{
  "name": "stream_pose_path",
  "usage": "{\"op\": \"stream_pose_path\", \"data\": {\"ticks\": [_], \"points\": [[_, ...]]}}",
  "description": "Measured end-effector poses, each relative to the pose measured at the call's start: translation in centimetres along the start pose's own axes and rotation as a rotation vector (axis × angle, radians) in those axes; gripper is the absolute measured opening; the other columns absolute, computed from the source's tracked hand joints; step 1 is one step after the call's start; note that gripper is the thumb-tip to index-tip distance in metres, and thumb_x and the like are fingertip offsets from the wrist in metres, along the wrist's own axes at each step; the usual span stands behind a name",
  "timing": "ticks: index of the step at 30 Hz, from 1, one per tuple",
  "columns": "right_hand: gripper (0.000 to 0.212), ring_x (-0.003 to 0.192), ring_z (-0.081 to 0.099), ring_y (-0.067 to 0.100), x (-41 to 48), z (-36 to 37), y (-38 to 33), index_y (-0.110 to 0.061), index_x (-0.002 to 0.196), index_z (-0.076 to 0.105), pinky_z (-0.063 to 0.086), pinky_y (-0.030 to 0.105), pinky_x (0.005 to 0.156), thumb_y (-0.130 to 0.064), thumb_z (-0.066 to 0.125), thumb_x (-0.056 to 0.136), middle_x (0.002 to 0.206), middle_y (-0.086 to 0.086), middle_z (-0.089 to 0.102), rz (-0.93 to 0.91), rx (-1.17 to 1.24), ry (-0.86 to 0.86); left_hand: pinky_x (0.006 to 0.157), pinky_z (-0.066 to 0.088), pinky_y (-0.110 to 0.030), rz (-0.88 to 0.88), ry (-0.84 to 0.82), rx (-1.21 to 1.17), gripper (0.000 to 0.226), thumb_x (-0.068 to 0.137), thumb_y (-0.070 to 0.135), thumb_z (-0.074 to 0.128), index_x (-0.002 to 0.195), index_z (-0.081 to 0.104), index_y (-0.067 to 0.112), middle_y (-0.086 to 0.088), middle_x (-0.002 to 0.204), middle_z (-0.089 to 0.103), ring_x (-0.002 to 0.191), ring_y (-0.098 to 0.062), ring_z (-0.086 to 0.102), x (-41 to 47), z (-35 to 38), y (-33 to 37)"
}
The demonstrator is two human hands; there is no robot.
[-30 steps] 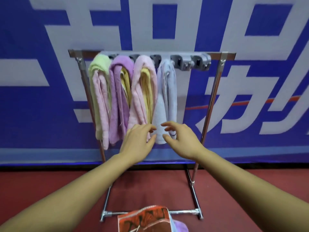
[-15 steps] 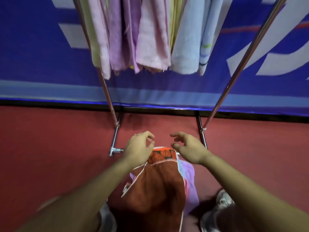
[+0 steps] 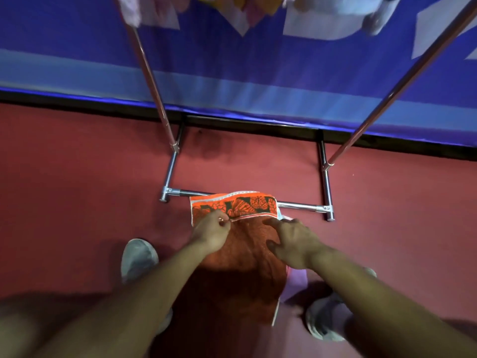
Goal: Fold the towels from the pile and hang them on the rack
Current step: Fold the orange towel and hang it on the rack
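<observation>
An orange-red towel (image 3: 237, 259) with a dark leaf-patterned border lies on the floor at the foot of the metal rack (image 3: 304, 206), its far end draped over the rack's base bar. My left hand (image 3: 213, 232) pinches the towel near the border's left part. My right hand (image 3: 291, 241) hovers over the towel's right side with fingers spread, holding nothing. A purple towel (image 3: 296, 280) peeks out from under the orange one. The ends of hung towels (image 3: 165, 6) show blurred at the top edge.
The rack's two uprights (image 3: 152, 81) slant up on either side in front of a blue banner wall (image 3: 258, 60). Grey shoes (image 3: 138, 257) stand on the red floor on each side of the towel pile.
The view has tilted from the hung towels down to the floor. Both hands dropped to the orange towel, and the left one has pinched its edge.
</observation>
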State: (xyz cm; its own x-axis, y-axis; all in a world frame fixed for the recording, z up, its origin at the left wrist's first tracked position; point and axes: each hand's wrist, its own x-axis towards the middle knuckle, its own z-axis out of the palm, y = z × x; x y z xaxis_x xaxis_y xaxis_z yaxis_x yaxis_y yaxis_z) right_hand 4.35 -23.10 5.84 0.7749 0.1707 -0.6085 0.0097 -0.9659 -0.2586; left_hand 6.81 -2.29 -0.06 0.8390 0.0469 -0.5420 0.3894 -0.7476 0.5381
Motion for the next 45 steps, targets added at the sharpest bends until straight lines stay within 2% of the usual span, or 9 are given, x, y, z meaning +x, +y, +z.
{"op": "stream_pose_path", "data": {"ticks": [5,10,18,21,27,32,37,42,45], "points": [[0.078,0.125,0.058,0.032,3.0,4.6,1.3,-0.023,0.143,0.05,0.045,0.034,0.104,-0.063,0.037,0.077,0.132,0.013,0.065,0.089,0.176,-0.081,0.106,0.046,-0.034,-0.039,-0.125,0.063,0.024,0.093,0.033,0.06,0.116,0.068,0.034,0.006,0.123,0.071,0.119,-0.018,0.063,1.0,3.5,-1.7],[0.055,0.125,0.059,0.028,5.2,8.6,2.4,-0.027,0.147,0.046,0.044,0.028,0.101,-0.035,0.057,0.094,0.133,0.007,0.065,0.136,0.242,-0.056,0.109,0.042,-0.031,-0.052,-0.146,0.093,0.028,0.096,0.033,0.057,0.123,0.064,0.031,0.008,0.128,0.068,0.123,-0.017,0.06,0.5,5.6,-2.2],[0.069,0.14,0.041,0.034,9.2,13.0,2.0,-0.044,0.145,0.045,0.033,0.038,0.118,-0.046,0.043,0.076,0.153,0.01,0.042,0.246,0.25,-0.197,0.104,0.042,-0.031,-0.14,-0.056,0.003,0.027,0.097,0.032,0.054,0.123,0.063,0.031,0.003,0.126,0.068,0.124,-0.024,0.058,1.2,5.6,-2.1],[0.059,0.145,0.035,0.034,10.9,14.4,2.3,-0.047,0.144,0.046,0.032,0.041,0.12,-0.04,0.051,0.085,0.16,0.008,0.032,0.3,0.29,-0.249,0.1,0.046,-0.03,-0.169,-0.053,0.012,0.027,0.097,0.033,0.054,0.123,0.063,0.034,0.004,0.125,0.069,0.123,-0.024,0.059,1.5,5.1,-2.8],[0.049,0.138,0.046,0.032,11.8,14.8,1.4,-0.017,0.143,0.051,0.036,0.034,0.115,-0.018,0.052,0.094,0.147,0.017,0.051,0.368,0.339,-0.201,0.099,0.049,-0.036,-0.142,-0.061,0.019,0.022,0.093,0.033,0.057,0.113,0.066,0.033,0.002,0.122,0.069,0.115,-0.026,0.063,2.5,3.1,-3.3],[0.041,0.127,0.057,0.032,10.8,13.6,1.1,-0.022,0.128,0.061,0.046,0.034,0.104,-0.03,0.051,0.089,0.135,0.014,0.062,0.422,0.376,-0.153,0.094,0.052,-0.033,-0.098,-0.002,-0.007,0.016,0.092,0.033,0.058,0.105,0.067,0.035,0.003,0.117,0.071,0.109,-0.023,0.065,3.4,1.5,-1.4],[0.046,0.125,0.059,0.027,7.8,10.5,0.9,-0.021,0.13,0.066,0.044,0.026,0.096,-0.049,0.059,0.095,0.131,0.01,0.066,0.289,0.41,-0.089,0.086,0.055,-0.032,-0.046,-0.053,0.028,0.013,0.092,0.036,0.061,0.104,0.066,0.035,0.004,0.109,0.072,0.094,-0.022,0.069,2.0,0.6,0.1],[0.043,0.138,0.048,0.015,7.7,10.5,1.2,-0.043,0.14,0.055,0.032,0.027,0.117,-0.048,0.054,0.097,0.15,-0.009,0.053,0.179,0.354,-0.173,0.094,0.047,-0.025,0.028,-0.113,0.076,0.018,0.093,0.033,0.062,0.11,0.068,0.032,0.008,0.122,0.069,0.113,-0.016,0.065,0.0,-0.2,0.3],[0.063,0.147,0.034,0.022,8.9,12.5,2.1,-0.041,0.141,0.053,0.018,0.036,0.123,-0.066,0.042,0.084,0.156,0.003,0.044,0.228,0.26,-0.238,0.097,0.045,-0.025,0.042,-0.15,0.11,0.02,0.094,0.033,0.062,0.113,0.068,0.031,0.009,0.124,0.068,0.117,-0.013,0.062,-0.3,-0.1,-0.8]]}}
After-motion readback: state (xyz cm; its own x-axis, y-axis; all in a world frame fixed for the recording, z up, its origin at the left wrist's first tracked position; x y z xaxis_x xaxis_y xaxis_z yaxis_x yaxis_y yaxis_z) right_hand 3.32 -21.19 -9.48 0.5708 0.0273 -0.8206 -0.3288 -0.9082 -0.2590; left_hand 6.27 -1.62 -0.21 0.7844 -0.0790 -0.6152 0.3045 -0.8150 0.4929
